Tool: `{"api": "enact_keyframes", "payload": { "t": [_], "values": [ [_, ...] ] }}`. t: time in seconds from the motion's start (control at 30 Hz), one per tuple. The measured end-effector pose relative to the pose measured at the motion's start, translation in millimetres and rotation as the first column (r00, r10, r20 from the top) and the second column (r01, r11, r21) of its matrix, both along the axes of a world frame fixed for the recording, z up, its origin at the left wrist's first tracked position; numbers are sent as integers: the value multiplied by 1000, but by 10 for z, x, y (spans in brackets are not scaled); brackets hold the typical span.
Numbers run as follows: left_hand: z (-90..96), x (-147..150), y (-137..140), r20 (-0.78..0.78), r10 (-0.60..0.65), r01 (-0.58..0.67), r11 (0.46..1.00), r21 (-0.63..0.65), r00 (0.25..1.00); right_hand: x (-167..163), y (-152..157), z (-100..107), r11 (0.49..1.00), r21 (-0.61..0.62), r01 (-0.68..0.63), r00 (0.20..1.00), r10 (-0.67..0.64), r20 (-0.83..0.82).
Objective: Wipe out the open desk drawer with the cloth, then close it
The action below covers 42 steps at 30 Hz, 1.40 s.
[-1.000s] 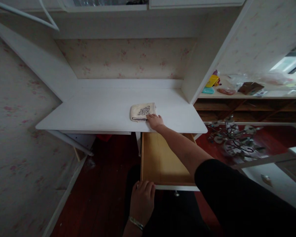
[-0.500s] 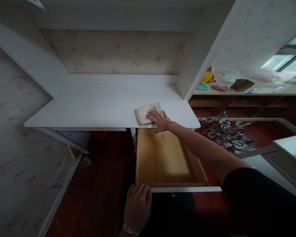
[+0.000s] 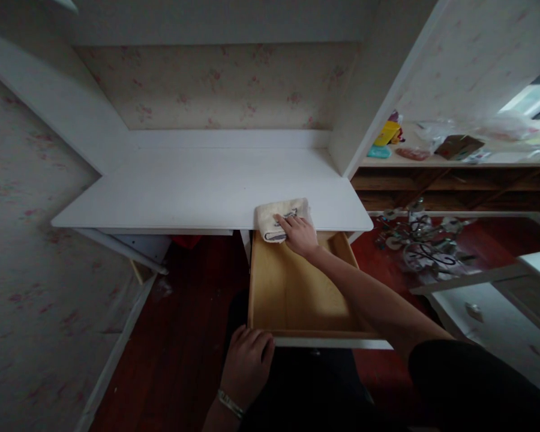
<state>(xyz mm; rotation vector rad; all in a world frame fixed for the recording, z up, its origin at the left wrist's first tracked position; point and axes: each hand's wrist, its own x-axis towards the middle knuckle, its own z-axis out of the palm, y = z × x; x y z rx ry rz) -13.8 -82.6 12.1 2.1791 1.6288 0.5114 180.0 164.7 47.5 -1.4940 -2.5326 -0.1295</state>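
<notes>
A folded cream cloth with a dark pattern [image 3: 274, 217] hangs partly over the front edge of the white desk [image 3: 198, 192], above an open wooden drawer [image 3: 292, 294]. My right hand [image 3: 299, 233] lies on the cloth with fingers curled over it, gripping it at the desk's edge. My left hand [image 3: 247, 367], wearing a bracelet at the wrist, rests on the left end of the drawer's white front panel. The drawer's inside shows bare wood.
A side shelf [image 3: 454, 161] at the right holds a yellow box, a teal item, a brown box and plastic bags. A metal ornament [image 3: 418, 240] lies on the red-brown floor. A white cabinet [image 3: 495, 312] stands at the lower right. Floral wallpaper is on the left.
My right hand has dragged the cloth from the middle of the desk to its front edge, where it now overhangs the drawer. My left hand stays on the drawer front.
</notes>
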Motion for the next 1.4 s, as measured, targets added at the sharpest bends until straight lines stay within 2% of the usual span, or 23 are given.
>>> {"api": "enact_keyframes", "payload": {
  "t": [0.1,0.17,0.23,0.33,0.4,0.5,0.6,0.8,0.97,1.13,1.2,1.3,1.4],
  "values": [
    [-28,5,53,8,-46,46,998,49,999,-53,-290,-137,998,59,-3,1000,5,-26],
    [-69,29,74,0,-57,56,995,84,998,-115,-462,-315,996,88,-17,1000,19,-16],
    [-115,58,76,-20,-47,49,992,117,999,-185,-600,-550,998,62,-14,1000,13,11],
    [-166,88,54,-70,-22,31,992,124,997,-288,-726,-941,993,-109,32,997,-25,70],
    [-179,96,37,-105,-10,21,995,101,994,-347,-751,-1162,968,-238,75,992,-49,117],
    [-179,97,25,-133,2,8,997,74,991,-413,-701,-1343,934,-346,92,988,-43,147],
    [-178,96,26,-135,7,3,997,76,991,-451,-592,-1359,905,-410,113,990,-66,128],
    [-191,97,35,-148,0,17,993,114,989,-526,-393,-1341,825,-513,238,971,-219,97],
    [-198,110,39,-148,5,10,995,100,989,-527,-267,-1382,799,-576,175,984,-154,86],
    [-182,137,52,-129,27,-14,995,100,991,-443,-211,-1279,801,-598,29,998,-55,-27],
    [-172,145,61,-116,28,-18,996,88,993,-446,-174,-1215,825,-564,-31,994,-31,-101],
    [-161,147,69,-106,20,-12,997,78,994,-471,-94,-1160,868,-496,25,990,-90,-108],
    [-151,145,72,-105,11,-4,997,73,994,-440,-43,-1185,844,-522,122,990,-142,1]
  ]
}}
